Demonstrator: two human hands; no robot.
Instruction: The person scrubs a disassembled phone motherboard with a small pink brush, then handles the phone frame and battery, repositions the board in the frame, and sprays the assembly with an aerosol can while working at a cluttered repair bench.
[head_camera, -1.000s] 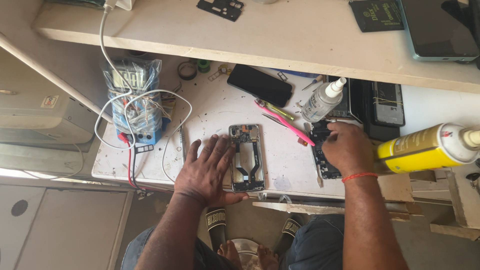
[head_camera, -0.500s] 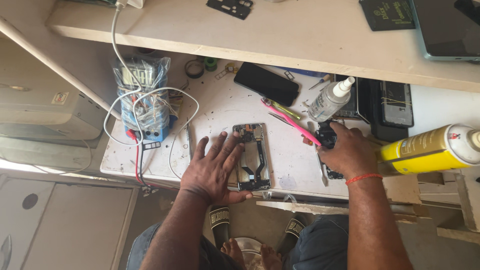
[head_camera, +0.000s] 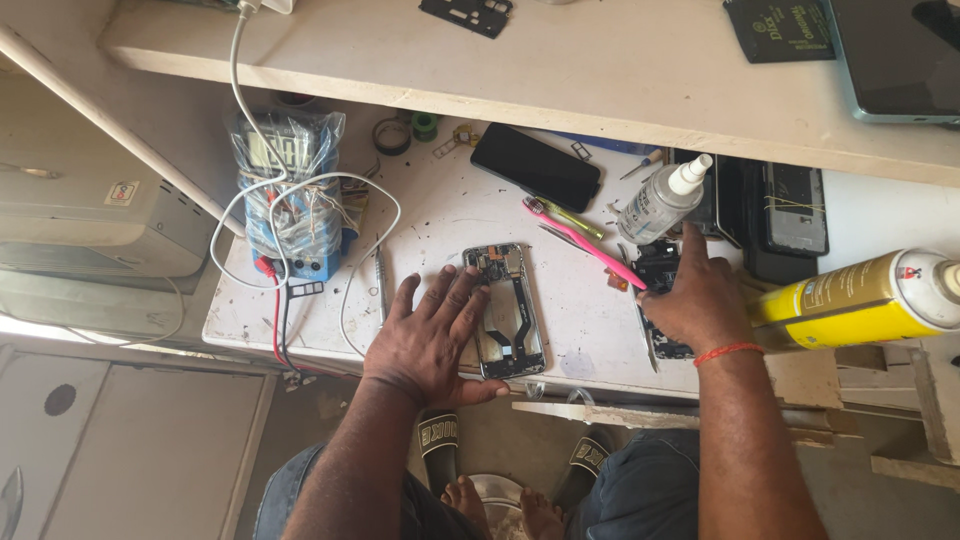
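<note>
While the opened phone (head_camera: 508, 310) lies back-off near the front edge of the white surface (head_camera: 440, 215), work on it looks partway: cover removed, frame and flex cable bared, nothing refitted yet as far as can be seen. Largest nearby, the yellow spray can (head_camera: 850, 300) lies on its side at right, well apart from the phone; the plastic-wrapped meter (head_camera: 290, 190) with red and white leads sits at left; a black phone (head_camera: 535, 167) lies face up behind; a white squeeze bottle (head_camera: 660, 200) lies tilted beside a pink toothbrush (head_camera: 585, 245). Left hand (head_camera: 430, 335) is spread flat, fingers splayed, pressing the phone's left edge, gripping nothing. Right hand (head_camera: 695, 295) rests palm-down over a dark phone part (head_camera: 660, 275), index finger stretched toward the bottle; whether it pinches anything, cannot tell. Against the earlier frame: right hand was curled tighter over the part, now the finger is extended; left hand and phone unchanged; camera shifted slightly.
</note>
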